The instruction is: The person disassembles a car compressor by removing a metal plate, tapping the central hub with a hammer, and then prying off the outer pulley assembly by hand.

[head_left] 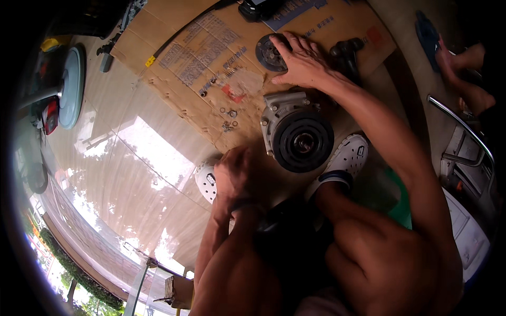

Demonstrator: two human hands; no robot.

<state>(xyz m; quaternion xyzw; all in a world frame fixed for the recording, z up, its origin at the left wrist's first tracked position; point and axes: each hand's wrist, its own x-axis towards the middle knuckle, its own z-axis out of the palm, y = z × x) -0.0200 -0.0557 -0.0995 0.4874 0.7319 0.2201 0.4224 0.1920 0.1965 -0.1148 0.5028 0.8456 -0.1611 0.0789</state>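
Observation:
A compressor with a silver metal housing stands on the cardboard between my feet. Its black grooved pulley faces up, and a shaft shows at the centre. My right hand stretches past it, fingers spread, to a round dark clutch plate lying flat on the cardboard. The index finger and thumb reach over the plate's right side, covering part of it. Beside my left shoe, my left hand is curled closed near the compressor's left. Whatever it holds, if anything, is hidden.
Small rings and bolts lie on the cardboard sheet. A black tool sits right of my right hand. A blue-grey round stool stands at left. Another person's foot is at far right, above a metal-framed thing.

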